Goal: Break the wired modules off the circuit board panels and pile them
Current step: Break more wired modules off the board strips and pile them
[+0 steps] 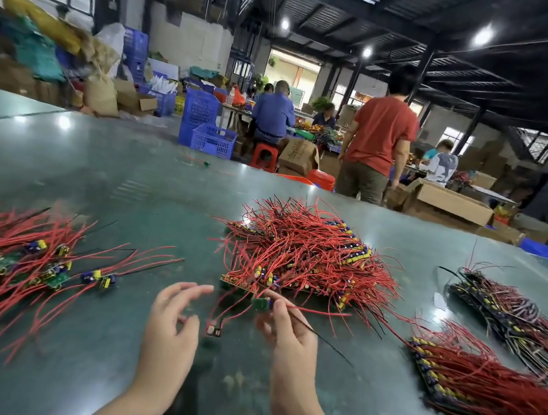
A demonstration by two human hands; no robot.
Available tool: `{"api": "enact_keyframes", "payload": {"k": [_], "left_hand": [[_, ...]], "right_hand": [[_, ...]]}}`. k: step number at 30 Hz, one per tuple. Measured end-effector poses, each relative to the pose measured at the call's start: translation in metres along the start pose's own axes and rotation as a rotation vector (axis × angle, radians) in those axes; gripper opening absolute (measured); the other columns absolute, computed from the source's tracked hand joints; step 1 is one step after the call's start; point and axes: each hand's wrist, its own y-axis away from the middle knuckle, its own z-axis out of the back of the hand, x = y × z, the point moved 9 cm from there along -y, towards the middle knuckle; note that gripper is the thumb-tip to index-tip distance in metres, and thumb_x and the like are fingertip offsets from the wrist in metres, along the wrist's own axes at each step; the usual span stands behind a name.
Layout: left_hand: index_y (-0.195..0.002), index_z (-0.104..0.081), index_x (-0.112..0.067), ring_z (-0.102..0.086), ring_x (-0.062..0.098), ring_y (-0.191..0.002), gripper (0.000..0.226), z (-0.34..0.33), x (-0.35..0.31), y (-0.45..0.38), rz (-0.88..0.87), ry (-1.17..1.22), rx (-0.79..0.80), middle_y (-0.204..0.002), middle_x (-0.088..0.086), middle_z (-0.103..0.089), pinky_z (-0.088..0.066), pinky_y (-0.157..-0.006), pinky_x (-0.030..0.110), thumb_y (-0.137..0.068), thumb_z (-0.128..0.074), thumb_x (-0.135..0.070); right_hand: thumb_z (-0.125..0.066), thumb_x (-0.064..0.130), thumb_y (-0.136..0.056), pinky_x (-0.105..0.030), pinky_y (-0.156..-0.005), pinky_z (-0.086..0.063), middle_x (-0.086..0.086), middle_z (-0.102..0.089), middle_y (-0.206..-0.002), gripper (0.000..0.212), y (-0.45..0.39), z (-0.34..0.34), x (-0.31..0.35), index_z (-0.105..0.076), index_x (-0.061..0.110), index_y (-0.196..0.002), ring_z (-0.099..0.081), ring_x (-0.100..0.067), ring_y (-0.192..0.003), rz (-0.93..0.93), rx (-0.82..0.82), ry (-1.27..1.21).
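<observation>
The right hand (288,333) is pinching a small green wired module (262,304) in a narrow grip, lifted just above the bench (130,189), near the stacked panels (301,255) at centre. The left hand (172,319) is hovering beside it, grip wide and holding nothing. Separated modules are lying in a pile (18,255) at the left. More panels (472,380) are resting at the right.

Both forearms extend forward from the lower edge of the view, bare. The left hand (172,319) is raised with its fingers spread and loosely curved, gripping nothing. The right hand (288,330) is raised beside it, with its thumb and fingers (279,306) closed in a pinch.
</observation>
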Motion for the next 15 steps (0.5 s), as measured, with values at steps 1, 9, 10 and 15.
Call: {"api": "enact_keyframes", "payload": {"k": [1, 9, 10, 15], "left_hand": [[-0.094, -0.069, -0.015, -0.06, 0.011, -0.079, 0.043, -0.004, 0.002, 0.001, 0.095, 0.19, 0.036, -0.099, 0.007, -0.063, -0.048, -0.072, 0.014, -0.083, -0.046, 0.019], [-0.085, -0.075, -0.003, -0.071, 0.022, -0.07, 0.025, -0.059, 0.011, 0.032, 0.652, 0.882, 0.486, -0.095, 0.021, -0.071, -0.057, -0.057, 0.024, -0.083, -0.057, -0.02], [-0.082, -0.076, -0.003, -0.072, 0.023, -0.073, 0.021, -0.057, 0.01, 0.031, 0.648, 0.922, 0.473, -0.095, 0.021, -0.072, -0.057, -0.059, 0.024, -0.078, -0.059, -0.015], [-0.079, -0.077, -0.005, -0.072, 0.021, -0.073, 0.024, -0.06, 0.012, 0.04, 0.764, 0.925, 0.522, -0.094, 0.022, -0.072, -0.057, -0.056, 0.025, -0.074, -0.062, -0.024]], "right_hand": [[-0.05, 0.003, -0.093, -0.017, -0.061, -0.051, 0.002, -0.069, -0.076, 0.025, 0.001, -0.006, -0.002, -0.073, 0.01, -0.086, -0.061, -0.004, -0.064, -0.02, 0.06, 0.019], [-0.052, 0.012, -0.087, -0.012, -0.076, -0.043, 0.007, -0.067, -0.089, 0.017, 0.009, -0.03, 0.023, -0.069, 0.013, -0.085, -0.06, -0.002, -0.086, 0.133, 0.477, 0.226], [-0.052, 0.012, -0.086, -0.011, -0.077, -0.042, 0.008, -0.067, -0.09, 0.017, 0.008, -0.028, 0.024, -0.069, 0.013, -0.086, -0.06, -0.001, -0.088, 0.148, 0.469, 0.241], [-0.055, 0.008, -0.085, -0.013, -0.073, -0.046, 0.008, -0.071, -0.084, 0.022, 0.008, -0.026, 0.015, -0.073, 0.022, -0.082, -0.062, -0.001, -0.08, 0.097, 0.464, 0.257]]}}
